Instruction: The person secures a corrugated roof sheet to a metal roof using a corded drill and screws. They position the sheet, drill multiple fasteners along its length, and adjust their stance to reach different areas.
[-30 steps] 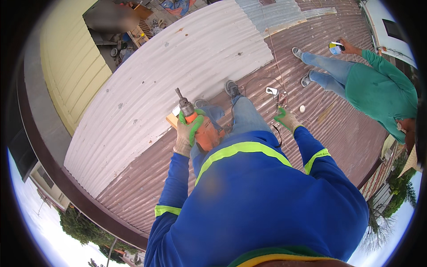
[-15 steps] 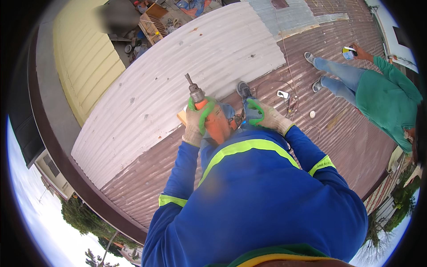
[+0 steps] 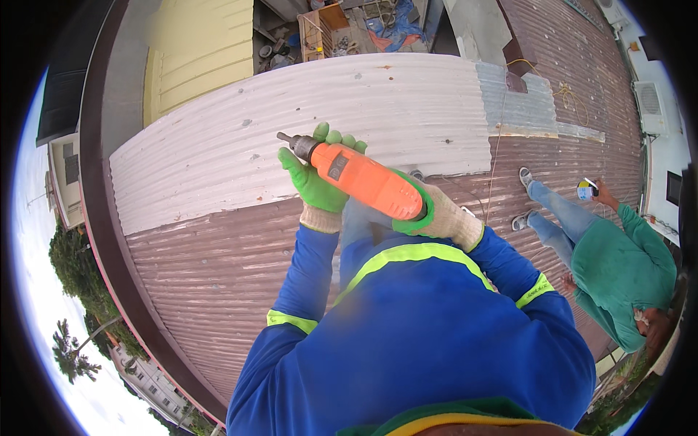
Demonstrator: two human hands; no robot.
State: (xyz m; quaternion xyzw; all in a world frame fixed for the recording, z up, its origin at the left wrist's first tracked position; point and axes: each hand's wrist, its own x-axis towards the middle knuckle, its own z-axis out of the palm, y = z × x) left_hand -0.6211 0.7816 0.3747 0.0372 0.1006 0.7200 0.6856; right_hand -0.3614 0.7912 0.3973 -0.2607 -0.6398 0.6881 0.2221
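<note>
An orange power drill (image 3: 367,178) lies slantwise in front of me, its metal chuck (image 3: 302,147) and short bit pointing up and left. My right hand (image 3: 441,215), in a white and green work glove, is closed around the drill's rear end; the grip itself is hidden. Behind the chuck end is my left hand (image 3: 320,190), gloved alike. Its palm is turned up, with thumb and fingers spread apart around the drill's front. Whether that palm bears any of the drill's weight I cannot tell.
I am on a corrugated roof with brown sheets (image 3: 218,247) and a pale sheet (image 3: 291,116). At right stands a person in a green top (image 3: 625,265), holding a small can (image 3: 586,190). A roof edge (image 3: 98,182) curves along the left. Beyond the pale sheet lies a cluttered yard (image 3: 342,43).
The drill has swung from pointing mostly upward to lying slantwise, its bit now further left. My right hand has closed on its rear end, and my left hand's fingers have opened.
</note>
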